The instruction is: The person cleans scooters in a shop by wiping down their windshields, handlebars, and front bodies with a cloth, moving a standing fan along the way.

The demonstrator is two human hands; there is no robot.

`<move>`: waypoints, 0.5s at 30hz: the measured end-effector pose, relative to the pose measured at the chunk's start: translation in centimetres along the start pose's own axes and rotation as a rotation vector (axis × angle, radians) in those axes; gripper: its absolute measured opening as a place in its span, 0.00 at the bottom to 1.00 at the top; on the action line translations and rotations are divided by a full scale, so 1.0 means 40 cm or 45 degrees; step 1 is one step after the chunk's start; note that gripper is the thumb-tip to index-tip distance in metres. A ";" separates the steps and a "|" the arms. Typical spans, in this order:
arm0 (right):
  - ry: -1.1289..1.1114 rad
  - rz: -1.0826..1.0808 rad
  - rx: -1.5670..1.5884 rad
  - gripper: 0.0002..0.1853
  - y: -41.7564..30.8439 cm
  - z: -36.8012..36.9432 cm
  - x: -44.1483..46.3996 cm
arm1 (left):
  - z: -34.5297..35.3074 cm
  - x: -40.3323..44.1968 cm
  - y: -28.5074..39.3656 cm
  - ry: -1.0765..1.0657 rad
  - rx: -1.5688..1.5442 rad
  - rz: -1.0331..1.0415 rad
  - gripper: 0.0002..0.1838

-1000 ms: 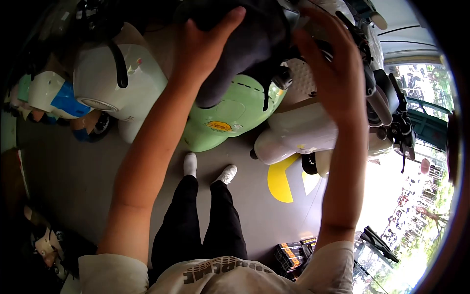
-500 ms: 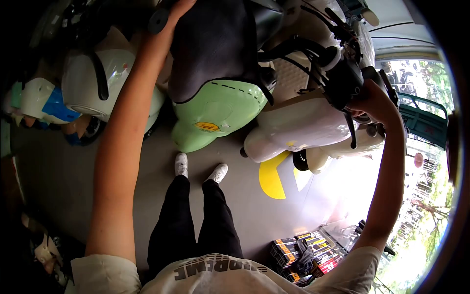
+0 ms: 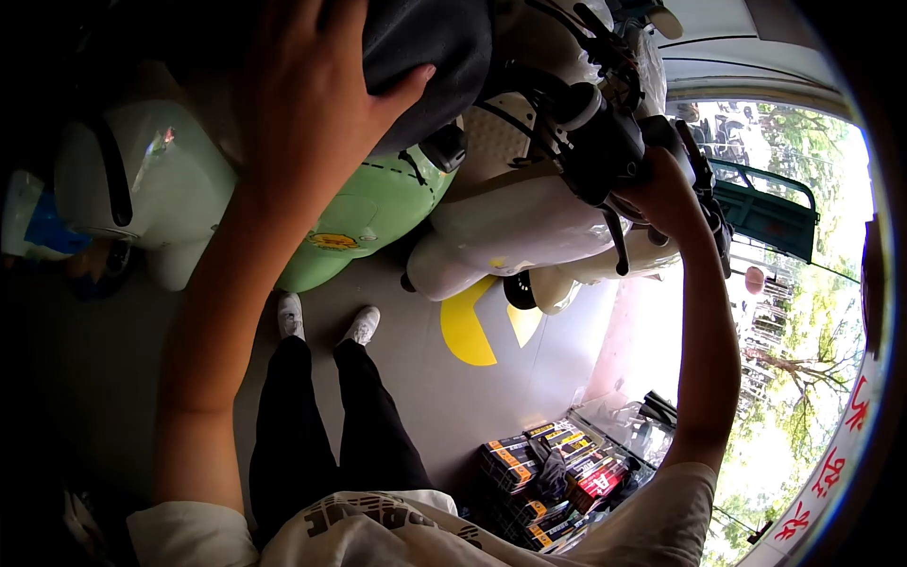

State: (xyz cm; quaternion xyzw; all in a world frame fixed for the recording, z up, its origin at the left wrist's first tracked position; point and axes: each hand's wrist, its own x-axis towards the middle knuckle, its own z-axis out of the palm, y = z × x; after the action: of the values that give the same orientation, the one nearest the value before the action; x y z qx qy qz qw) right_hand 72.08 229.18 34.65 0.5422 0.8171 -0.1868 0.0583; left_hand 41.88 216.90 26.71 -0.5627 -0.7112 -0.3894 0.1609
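My left hand (image 3: 316, 104) is spread over the black seat (image 3: 430, 71) of a light green scooter (image 3: 402, 203). Its thumb points out to the right; whether the palm presses on the seat I cannot tell. On the right, my right hand (image 3: 669, 194) is wrapped round a handlebar grip, most of which the hand hides. A black brake lever (image 3: 616, 241) hangs just below these fingers, beside a black handlebar switch housing (image 3: 605, 142). Which scooter this handlebar belongs to is unclear.
A pale scooter (image 3: 520, 222) stands close to the right of the green one, and a white scooter (image 3: 151, 175) to its left. Stacked boxes (image 3: 557, 472) lie on the grey floor (image 3: 406, 331) at lower right. Bright daylight comes through the opening at right.
My left hand has come down from the top edge onto the seat area, its fingers now spread. My right hand keeps its grip on the handlebar. The whole view has shifted left.
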 end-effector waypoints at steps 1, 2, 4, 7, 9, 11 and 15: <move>0.006 -0.023 -0.021 0.14 0.015 0.007 0.006 | 0.003 0.011 -0.004 -0.055 0.135 0.066 0.42; 0.012 -0.027 -0.020 0.14 0.022 0.017 0.001 | 0.006 0.025 -0.001 -0.089 0.205 0.076 0.42; 0.402 -0.176 -0.340 0.13 0.014 0.039 -0.017 | 0.013 0.053 0.004 -0.112 0.288 0.090 0.43; 0.587 -0.131 -0.450 0.11 0.007 0.068 -0.016 | -0.002 0.089 0.030 -0.267 0.280 -0.023 0.44; 0.332 -0.108 -0.315 0.11 0.003 0.033 -0.007 | 0.015 0.105 0.015 -0.317 0.306 -0.041 0.46; 0.131 -0.132 -0.175 0.13 0.007 0.007 0.005 | 0.032 0.108 -0.001 -0.317 0.309 -0.023 0.46; -0.049 -0.007 0.025 0.15 -0.005 -0.011 0.005 | 0.032 0.115 -0.002 -0.308 0.268 -0.015 0.48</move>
State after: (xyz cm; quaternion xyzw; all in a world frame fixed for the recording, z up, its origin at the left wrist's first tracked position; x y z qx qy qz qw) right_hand 71.86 229.46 35.03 0.5370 0.8154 -0.2054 0.0680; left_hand 40.62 220.95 28.93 -0.5813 -0.7655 -0.2433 0.1299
